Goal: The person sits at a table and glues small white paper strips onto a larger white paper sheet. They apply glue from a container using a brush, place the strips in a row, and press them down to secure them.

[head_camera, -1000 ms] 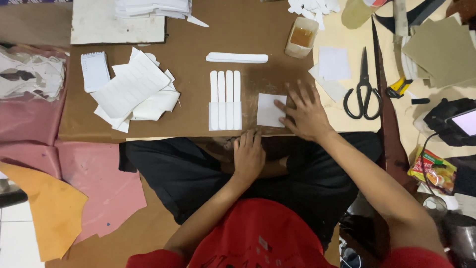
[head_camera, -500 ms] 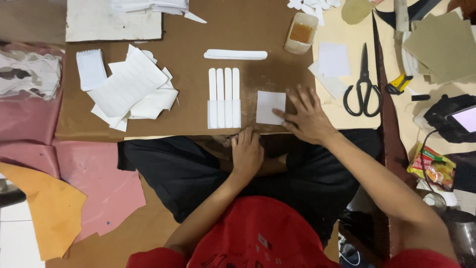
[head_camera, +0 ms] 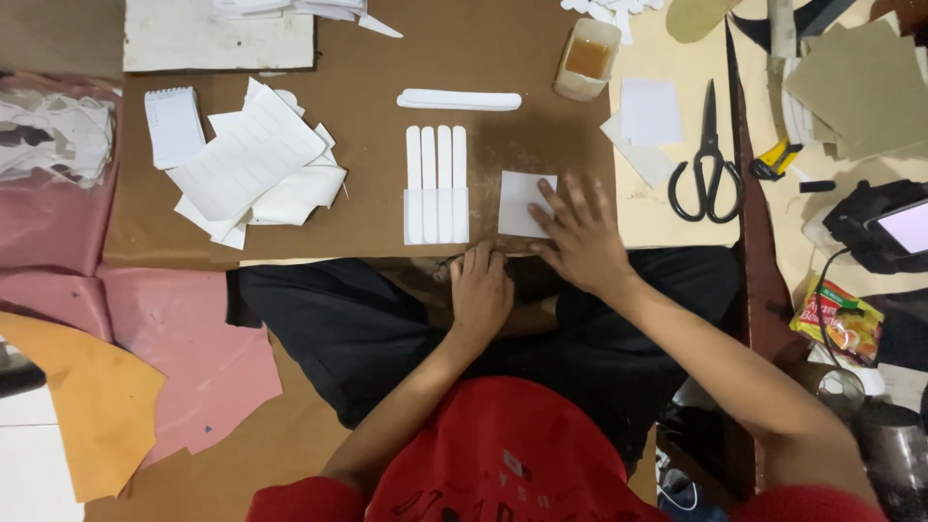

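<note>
My right hand (head_camera: pixel 578 232) lies flat with fingers spread on a small white paper square (head_camera: pixel 519 203) on the brown cardboard sheet (head_camera: pixel 387 213). My left hand (head_camera: pixel 480 290) rests curled at the near edge of the cardboard, over my lap, and I cannot see anything in it. Just left of the paper square, a row of white rounded strips (head_camera: pixel 437 184) lies side by side. One more long white strip (head_camera: pixel 458 100) lies crosswise above them.
A heap of white paper pieces (head_camera: pixel 253 169) lies left on the cardboard. A jar of amber liquid (head_camera: pixel 587 60) and black scissors (head_camera: pixel 708 159) sit to the right, with a phone (head_camera: pixel 904 227) and a snack packet (head_camera: pixel 837 319) further right. Pink (head_camera: pixel 184 338) and orange sheets (head_camera: pixel 82 406) lie at left.
My right hand has slid a little to the left onto the paper square. The left hand has stayed where it was.
</note>
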